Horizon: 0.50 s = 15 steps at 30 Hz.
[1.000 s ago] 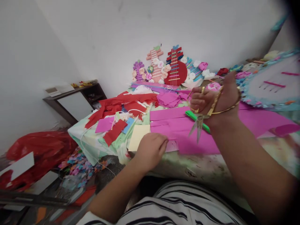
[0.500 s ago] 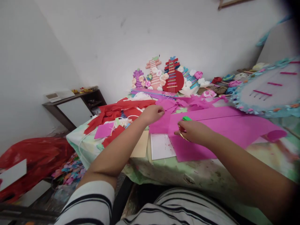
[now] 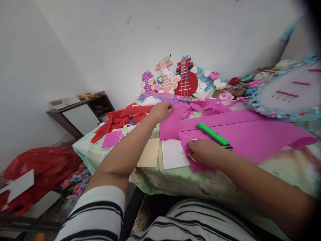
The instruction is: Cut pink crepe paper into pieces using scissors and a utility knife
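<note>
Bright pink crepe-like paper (image 3: 253, 137) spreads across the table in front of me. My left hand (image 3: 162, 111) is closed, its fingers pinched at the upper left edge of a pink section (image 3: 169, 129). Gold-handled scissors (image 3: 192, 141) are in my right hand (image 3: 204, 152), whose fingers wrap the handle loops. The scissor blades are hidden, so whether they are open or closed does not show. Just above that hand, a long bright green tool (image 3: 212, 133) with a dark end lies on the pink paper. Beside the hand is a white card (image 3: 174, 155) with reddish marks.
A cream card (image 3: 149, 154) lies near the table edge. Red scraps (image 3: 114, 122) and white cord are at the left. Decorated lute-shaped crafts (image 3: 187, 82) stand at the back wall; a large blue-trimmed one (image 3: 283, 90) is at right. A cabinet (image 3: 81, 117) stands at left.
My right hand has moved down toward the table's front edge with the scissors, uncovering more of the green tool. My left hand has shifted slightly left and up.
</note>
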Tool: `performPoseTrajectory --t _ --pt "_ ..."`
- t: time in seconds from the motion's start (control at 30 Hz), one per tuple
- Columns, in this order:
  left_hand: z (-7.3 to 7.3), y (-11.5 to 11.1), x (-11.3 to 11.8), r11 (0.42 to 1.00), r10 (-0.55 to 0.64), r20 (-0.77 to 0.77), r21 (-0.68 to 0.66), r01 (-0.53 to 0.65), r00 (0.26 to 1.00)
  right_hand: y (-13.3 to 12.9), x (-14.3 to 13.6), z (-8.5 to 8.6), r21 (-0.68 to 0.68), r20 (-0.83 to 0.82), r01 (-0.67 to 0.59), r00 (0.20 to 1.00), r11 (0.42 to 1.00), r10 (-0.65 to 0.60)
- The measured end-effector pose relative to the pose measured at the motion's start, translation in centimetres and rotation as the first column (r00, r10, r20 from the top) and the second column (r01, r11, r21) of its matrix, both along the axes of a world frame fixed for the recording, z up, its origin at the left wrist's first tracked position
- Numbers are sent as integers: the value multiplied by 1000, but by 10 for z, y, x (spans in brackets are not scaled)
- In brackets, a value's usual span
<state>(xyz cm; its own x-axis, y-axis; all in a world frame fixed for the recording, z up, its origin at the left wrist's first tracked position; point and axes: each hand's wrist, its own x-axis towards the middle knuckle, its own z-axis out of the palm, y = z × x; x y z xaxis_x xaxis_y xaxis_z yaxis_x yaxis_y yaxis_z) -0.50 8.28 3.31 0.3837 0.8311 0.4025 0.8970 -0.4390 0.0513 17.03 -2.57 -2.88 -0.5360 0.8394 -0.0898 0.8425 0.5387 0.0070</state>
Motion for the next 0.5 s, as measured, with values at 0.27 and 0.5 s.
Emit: performPoseTrajectory --t 0.27,0.5 --pt "1 2 -2 999 31 19 -12 -31 999 1 1 -4 24 -13 13 1000 1000 -13" --pt "2 6 -5 999 48 44 -3 -48 998 4 1 -6 29 -21 11 1000 1000 -11"
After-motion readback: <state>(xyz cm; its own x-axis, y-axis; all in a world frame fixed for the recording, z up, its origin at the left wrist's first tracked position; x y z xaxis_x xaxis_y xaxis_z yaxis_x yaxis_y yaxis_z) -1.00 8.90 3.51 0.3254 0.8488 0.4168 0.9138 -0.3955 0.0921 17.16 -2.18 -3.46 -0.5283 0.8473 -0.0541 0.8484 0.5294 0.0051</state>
